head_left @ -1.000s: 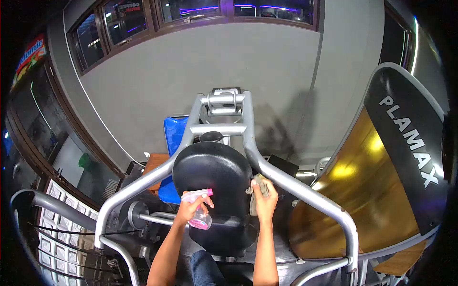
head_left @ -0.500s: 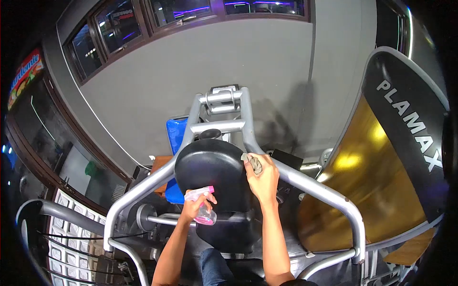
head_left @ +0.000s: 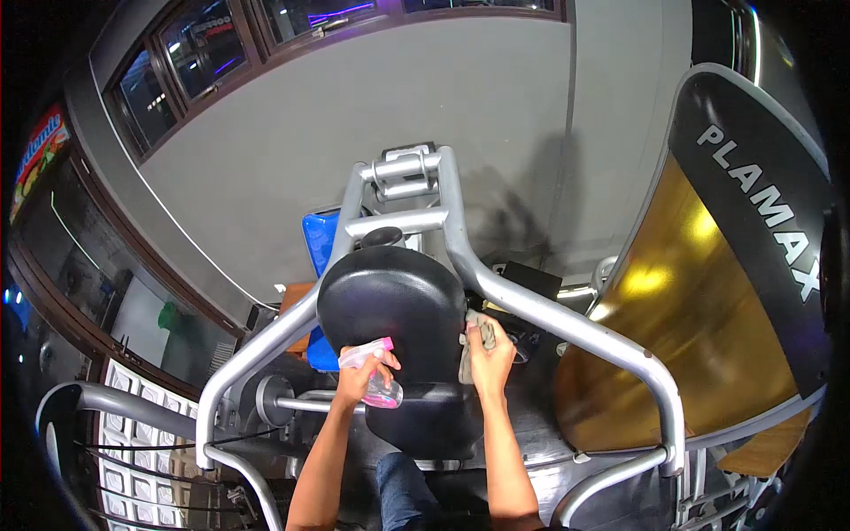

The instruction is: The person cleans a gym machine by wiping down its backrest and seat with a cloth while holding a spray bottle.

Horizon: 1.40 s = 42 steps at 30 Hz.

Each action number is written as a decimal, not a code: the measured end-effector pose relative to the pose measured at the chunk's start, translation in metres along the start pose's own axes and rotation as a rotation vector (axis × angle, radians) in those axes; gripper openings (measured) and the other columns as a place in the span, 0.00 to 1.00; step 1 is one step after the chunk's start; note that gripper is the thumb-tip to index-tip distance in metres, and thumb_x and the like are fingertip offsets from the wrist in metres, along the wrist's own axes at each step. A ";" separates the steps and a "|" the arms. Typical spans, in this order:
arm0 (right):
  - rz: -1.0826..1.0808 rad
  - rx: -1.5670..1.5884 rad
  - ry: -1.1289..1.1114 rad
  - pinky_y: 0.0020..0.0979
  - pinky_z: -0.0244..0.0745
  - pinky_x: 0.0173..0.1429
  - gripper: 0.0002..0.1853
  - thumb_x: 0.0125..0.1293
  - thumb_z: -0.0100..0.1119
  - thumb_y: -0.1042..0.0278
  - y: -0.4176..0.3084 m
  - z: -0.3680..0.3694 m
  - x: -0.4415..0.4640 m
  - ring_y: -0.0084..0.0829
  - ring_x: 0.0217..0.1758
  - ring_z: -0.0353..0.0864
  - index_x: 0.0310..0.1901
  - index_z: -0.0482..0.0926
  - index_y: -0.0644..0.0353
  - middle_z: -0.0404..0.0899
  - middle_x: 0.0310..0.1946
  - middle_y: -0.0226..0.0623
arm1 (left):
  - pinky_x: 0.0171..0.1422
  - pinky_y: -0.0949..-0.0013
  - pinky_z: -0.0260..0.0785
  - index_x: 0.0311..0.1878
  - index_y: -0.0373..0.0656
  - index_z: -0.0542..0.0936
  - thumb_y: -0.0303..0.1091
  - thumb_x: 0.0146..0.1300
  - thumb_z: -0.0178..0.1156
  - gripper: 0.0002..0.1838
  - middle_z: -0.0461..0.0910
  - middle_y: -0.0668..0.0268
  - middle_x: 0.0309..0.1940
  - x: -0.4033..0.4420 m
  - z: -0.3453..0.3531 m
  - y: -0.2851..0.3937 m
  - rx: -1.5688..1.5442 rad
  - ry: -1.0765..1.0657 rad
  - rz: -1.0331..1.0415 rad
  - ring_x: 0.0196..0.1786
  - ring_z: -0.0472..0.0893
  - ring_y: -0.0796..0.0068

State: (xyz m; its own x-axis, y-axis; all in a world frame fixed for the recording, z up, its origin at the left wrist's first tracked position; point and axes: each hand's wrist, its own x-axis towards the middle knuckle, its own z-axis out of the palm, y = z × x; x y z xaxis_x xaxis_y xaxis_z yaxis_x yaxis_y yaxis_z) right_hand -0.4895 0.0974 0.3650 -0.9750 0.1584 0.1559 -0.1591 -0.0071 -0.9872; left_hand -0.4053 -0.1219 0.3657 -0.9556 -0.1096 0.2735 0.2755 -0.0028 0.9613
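My left hand (head_left: 361,379) is wrapped round a clear spray bottle (head_left: 382,391) with a pink and white head, held in front of the black padded backrest (head_left: 390,296). A greyish cloth (head_left: 467,358) is gripped in my right hand (head_left: 492,358), against the right side edge of that backrest. Below it sits the black seat pad (head_left: 421,429) of the gym machine. Part of the cloth hangs down under my fingers.
Silver tubular frame bars (head_left: 567,319) curve round the backrest on both sides. A gold and black PLAMAX panel (head_left: 673,292) stands to the right. Behind the machine are a blue pad (head_left: 320,239) and a grey wall (head_left: 354,115).
My right hand has moved down along the backrest's right edge with the cloth, which now hangs lower. The spray bottle stays in my left hand, almost unmoved. The view has shifted slightly.
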 end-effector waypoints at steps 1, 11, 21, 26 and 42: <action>-0.010 -0.012 -0.014 0.31 0.77 0.47 0.12 0.66 0.65 0.66 -0.010 0.001 0.005 0.28 0.38 0.85 0.46 0.84 0.64 0.87 0.35 0.40 | 0.28 0.68 0.75 0.30 0.28 0.81 0.39 0.72 0.56 0.21 0.83 0.50 0.28 0.000 0.001 0.001 0.000 0.000 -0.007 0.18 0.80 0.70; -0.567 -0.126 0.040 0.36 0.77 0.48 0.14 0.50 0.71 0.76 -0.032 0.005 -0.002 0.39 0.41 0.83 0.41 0.86 0.58 0.84 0.37 0.40 | 0.27 0.70 0.75 0.32 0.29 0.81 0.34 0.71 0.58 0.16 0.84 0.54 0.29 -0.001 0.000 0.002 0.033 -0.015 0.000 0.18 0.80 0.71; -0.216 -0.042 0.118 0.31 0.76 0.45 0.09 0.59 0.69 0.71 0.011 0.001 -0.027 0.32 0.36 0.84 0.40 0.83 0.63 0.84 0.33 0.41 | 0.26 0.69 0.75 0.37 0.28 0.80 0.33 0.72 0.57 0.14 0.84 0.53 0.31 -0.002 -0.002 0.000 0.003 -0.031 -0.009 0.19 0.81 0.70; -0.036 0.067 0.144 0.31 0.76 0.48 0.10 0.63 0.67 0.68 -0.003 0.017 -0.007 0.28 0.39 0.84 0.43 0.83 0.64 0.86 0.35 0.40 | 0.25 0.71 0.74 0.39 0.29 0.81 0.35 0.71 0.58 0.15 0.84 0.54 0.30 -0.001 -0.004 -0.004 -0.024 -0.039 -0.017 0.19 0.81 0.71; -0.636 -0.411 -0.005 0.38 0.79 0.45 0.16 0.47 0.73 0.71 -0.003 -0.005 -0.047 0.38 0.42 0.80 0.41 0.85 0.49 0.81 0.39 0.31 | 0.21 0.73 0.69 0.44 0.31 0.83 0.38 0.70 0.61 0.16 0.84 0.62 0.28 -0.028 0.020 0.044 0.076 0.190 -0.166 0.16 0.77 0.76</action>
State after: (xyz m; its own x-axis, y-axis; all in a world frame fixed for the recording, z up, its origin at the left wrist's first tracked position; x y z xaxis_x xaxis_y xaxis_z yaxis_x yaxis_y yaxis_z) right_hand -0.4427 0.0946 0.3600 -0.7154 0.0046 0.6987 -0.6214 0.4531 -0.6392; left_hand -0.3682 -0.0993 0.4005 -0.9483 -0.2984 0.1080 0.1016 0.0372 0.9941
